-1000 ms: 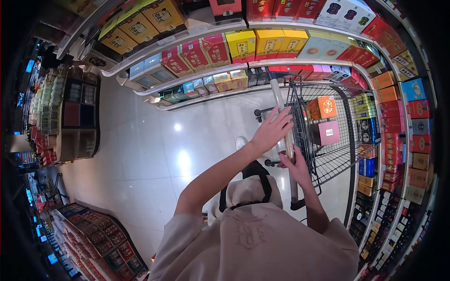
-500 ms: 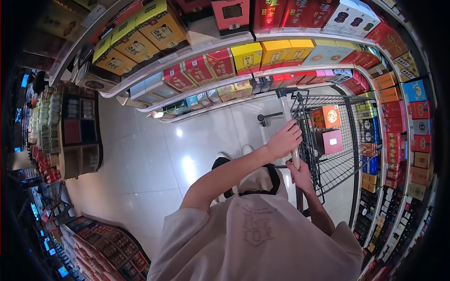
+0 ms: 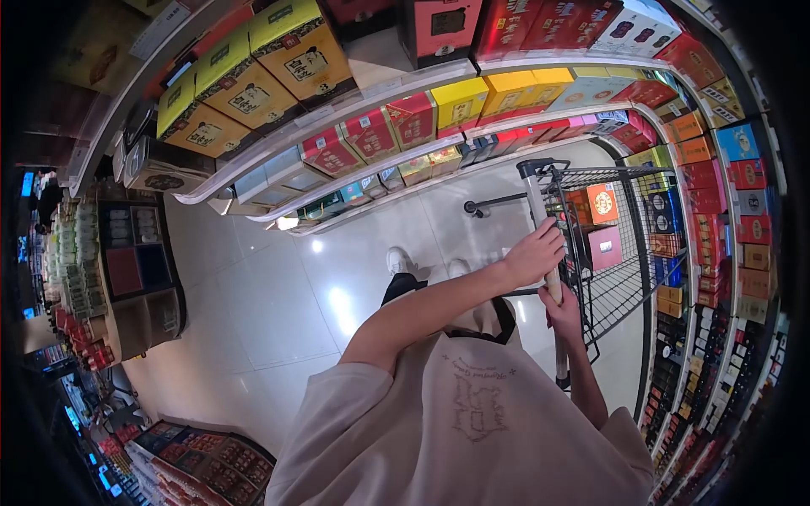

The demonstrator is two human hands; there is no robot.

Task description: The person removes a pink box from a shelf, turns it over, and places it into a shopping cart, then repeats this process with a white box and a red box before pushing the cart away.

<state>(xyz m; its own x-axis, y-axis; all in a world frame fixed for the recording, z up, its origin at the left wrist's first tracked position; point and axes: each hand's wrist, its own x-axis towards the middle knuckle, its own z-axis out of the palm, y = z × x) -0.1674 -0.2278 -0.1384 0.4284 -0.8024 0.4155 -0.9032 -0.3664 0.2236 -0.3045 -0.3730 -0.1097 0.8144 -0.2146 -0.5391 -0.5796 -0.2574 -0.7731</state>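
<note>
A shopping cart (image 3: 620,291) with a dark wire basket stands at my right side. My left hand (image 3: 537,251) reaches across my body, its fingers wrapped around the upper part of the pale cart handle (image 3: 556,285). Lower on that same bar, my right hand (image 3: 563,310) is closed around it. Inside the basket sit an orange box (image 3: 602,204) with a round white emblem and a pink box (image 3: 604,247) with a white label. The basket wires partly cover both boxes.
Shelves of gift boxes curve ahead, with yellow boxes (image 3: 247,94) and red boxes (image 3: 365,135). Bottles (image 3: 700,371) line the right shelves. At left stand a rounded display stand (image 3: 139,325) and a stacked display (image 3: 202,464). Glossy tile floor (image 3: 278,295) lies between.
The cart handle and both hands have shifted slightly right in view, still gripping. One shoe has come forward and left. The shelves ahead look closer, and the left display stand sits lower in view.
</note>
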